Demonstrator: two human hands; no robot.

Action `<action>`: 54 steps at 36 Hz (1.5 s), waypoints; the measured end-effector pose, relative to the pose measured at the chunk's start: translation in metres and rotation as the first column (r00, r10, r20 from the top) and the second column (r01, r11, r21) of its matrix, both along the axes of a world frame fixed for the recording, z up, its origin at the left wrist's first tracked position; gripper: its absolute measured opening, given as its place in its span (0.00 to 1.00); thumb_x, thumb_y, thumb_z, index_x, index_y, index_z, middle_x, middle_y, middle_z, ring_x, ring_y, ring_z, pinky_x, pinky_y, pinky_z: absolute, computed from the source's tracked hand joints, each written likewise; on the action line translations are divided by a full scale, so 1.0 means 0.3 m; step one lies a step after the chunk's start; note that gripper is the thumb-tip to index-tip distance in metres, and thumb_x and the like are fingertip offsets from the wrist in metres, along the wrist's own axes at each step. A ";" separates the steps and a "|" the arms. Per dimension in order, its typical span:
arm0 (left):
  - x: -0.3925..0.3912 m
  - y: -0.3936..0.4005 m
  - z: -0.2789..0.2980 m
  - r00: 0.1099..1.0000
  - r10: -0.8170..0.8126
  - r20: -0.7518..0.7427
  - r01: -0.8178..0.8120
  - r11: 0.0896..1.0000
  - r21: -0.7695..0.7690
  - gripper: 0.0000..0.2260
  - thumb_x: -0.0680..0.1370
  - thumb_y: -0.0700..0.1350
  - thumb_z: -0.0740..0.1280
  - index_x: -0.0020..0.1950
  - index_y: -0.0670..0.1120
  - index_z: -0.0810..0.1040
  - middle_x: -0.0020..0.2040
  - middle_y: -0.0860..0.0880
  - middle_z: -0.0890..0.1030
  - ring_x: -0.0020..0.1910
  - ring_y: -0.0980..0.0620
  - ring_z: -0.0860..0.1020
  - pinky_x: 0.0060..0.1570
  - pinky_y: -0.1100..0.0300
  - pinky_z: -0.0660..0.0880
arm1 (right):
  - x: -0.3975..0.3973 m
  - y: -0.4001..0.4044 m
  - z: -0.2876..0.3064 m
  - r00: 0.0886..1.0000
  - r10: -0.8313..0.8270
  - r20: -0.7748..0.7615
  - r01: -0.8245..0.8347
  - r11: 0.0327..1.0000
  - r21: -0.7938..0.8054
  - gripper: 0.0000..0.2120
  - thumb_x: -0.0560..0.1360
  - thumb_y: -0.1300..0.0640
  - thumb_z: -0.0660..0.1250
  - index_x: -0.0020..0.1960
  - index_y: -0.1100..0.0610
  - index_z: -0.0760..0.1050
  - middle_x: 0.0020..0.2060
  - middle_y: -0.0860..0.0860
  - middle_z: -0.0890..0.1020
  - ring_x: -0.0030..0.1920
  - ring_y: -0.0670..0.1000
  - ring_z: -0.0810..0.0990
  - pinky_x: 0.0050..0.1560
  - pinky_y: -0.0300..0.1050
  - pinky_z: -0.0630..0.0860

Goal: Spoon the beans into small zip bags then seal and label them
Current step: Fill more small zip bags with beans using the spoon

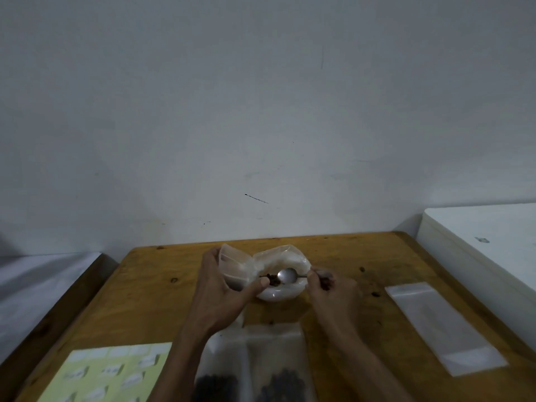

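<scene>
My left hand [222,291] holds a small clear zip bag [233,265] upright with its mouth toward the spoon. My right hand [327,288] grips the handle of a metal spoon [287,275]. A few dark beans [272,279] sit at the spoon's left edge, right by the bag's mouth. Under the spoon stands a white bowl lined with clear plastic [282,293]. Two filled zip bags [255,369] with dark beans at the bottom lie on the table in front of me, partly hidden by my forearms.
A yellow-green sheet of white labels [107,372] lies at the near left of the wooden table [150,300]. An empty flat zip bag [443,326] lies at the right. A few stray beans [374,293] dot the wood. A white surface [487,242] adjoins the table's right side.
</scene>
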State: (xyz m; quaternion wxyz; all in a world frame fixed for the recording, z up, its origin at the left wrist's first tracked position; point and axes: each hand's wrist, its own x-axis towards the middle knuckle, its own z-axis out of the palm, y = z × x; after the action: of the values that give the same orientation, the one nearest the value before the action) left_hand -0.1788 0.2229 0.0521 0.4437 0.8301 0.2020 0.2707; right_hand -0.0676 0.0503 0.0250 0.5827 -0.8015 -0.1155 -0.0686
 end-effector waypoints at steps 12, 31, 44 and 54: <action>-0.018 -0.040 0.066 0.996 0.032 0.083 -0.031 0.999 -0.013 0.49 0.61 0.64 0.75 0.74 0.54 0.54 0.66 0.54 0.63 0.64 0.51 0.70 0.47 0.70 0.71 | -0.071 -0.020 0.169 0.954 0.164 0.251 -0.114 0.973 -0.201 0.15 0.74 0.44 0.72 0.57 0.49 0.82 0.55 0.45 0.79 0.57 0.47 0.75 0.48 0.36 0.69; -0.133 -0.021 0.214 0.924 0.032 0.382 0.050 0.978 -0.201 0.09 0.74 0.51 0.69 0.46 0.47 0.83 0.41 0.48 0.84 0.43 0.53 0.82 0.46 0.59 0.80 | -0.091 0.036 0.376 0.805 0.474 0.357 -0.416 0.880 -0.231 0.12 0.80 0.50 0.66 0.55 0.53 0.85 0.47 0.44 0.86 0.46 0.40 0.81 0.43 0.28 0.74; -0.140 -0.076 0.244 0.924 -0.125 0.361 0.238 0.927 -0.290 0.10 0.72 0.48 0.71 0.47 0.42 0.83 0.41 0.46 0.85 0.42 0.48 0.84 0.42 0.59 0.82 | -0.109 -0.014 0.376 0.763 0.636 0.118 -0.646 0.749 0.148 0.08 0.70 0.55 0.77 0.46 0.58 0.85 0.39 0.50 0.87 0.41 0.46 0.85 0.40 0.40 0.81; -0.132 -0.099 0.247 0.926 -0.128 0.354 0.232 0.935 -0.268 0.07 0.73 0.45 0.72 0.46 0.43 0.84 0.42 0.43 0.86 0.42 0.45 0.85 0.41 0.54 0.83 | -0.121 -0.037 0.375 0.728 0.685 0.002 -0.666 0.707 0.237 0.07 0.70 0.60 0.77 0.47 0.60 0.84 0.41 0.50 0.88 0.43 0.48 0.87 0.39 0.38 0.81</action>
State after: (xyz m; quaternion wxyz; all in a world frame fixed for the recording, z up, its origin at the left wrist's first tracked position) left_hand -0.2184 0.1931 0.1262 0.6172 0.7094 0.0861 0.3293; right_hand -0.1040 0.0391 0.1375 0.6572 -0.6355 -0.3671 0.1718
